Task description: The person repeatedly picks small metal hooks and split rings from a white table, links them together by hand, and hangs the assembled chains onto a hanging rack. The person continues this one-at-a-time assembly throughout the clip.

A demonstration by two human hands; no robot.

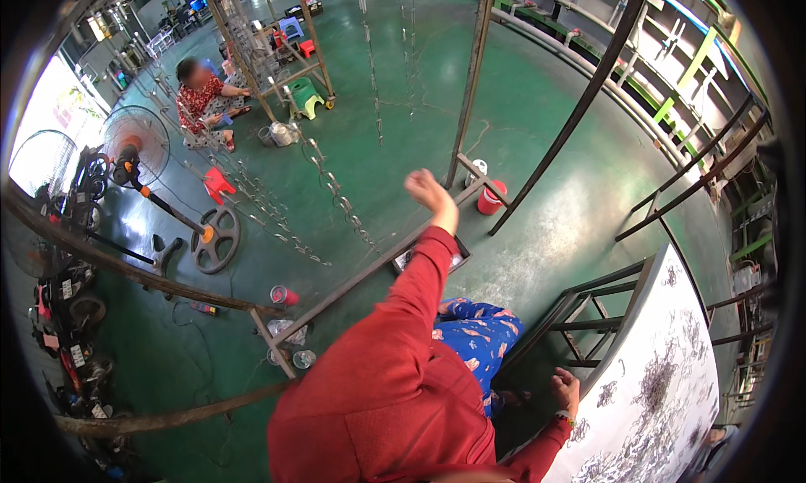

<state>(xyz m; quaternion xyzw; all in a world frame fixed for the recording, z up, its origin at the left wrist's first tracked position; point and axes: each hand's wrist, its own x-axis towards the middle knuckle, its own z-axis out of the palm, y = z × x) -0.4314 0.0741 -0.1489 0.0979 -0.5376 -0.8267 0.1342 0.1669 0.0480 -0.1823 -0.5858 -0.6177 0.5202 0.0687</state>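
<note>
My left arm in a red sleeve stretches forward, and my left hand (pixel 431 196) is raised above the lower bar of a metal frame (pixel 353 279). Its fingers look curled in; whatever they grip, if anything, is too small to make out. Chains of metal links (pixel 336 196) hang to the left of that hand, apart from it. At the lower right, my right hand (pixel 567 391) hovers by the edge of a white-topped table (pixel 617 361), fingers bent together. Small dark metal pieces (pixel 659 382) lie scattered and heaped on the tabletop.
Under my left forearm is a dark tray (pixel 457 256). A red bucket (pixel 492 198) stands beyond the frame bar. At the left are a pedestal fan (pixel 134 151) and a red stool (pixel 218 183). Another person (pixel 201 101) sits low at the far left, near a green stool (pixel 304 97).
</note>
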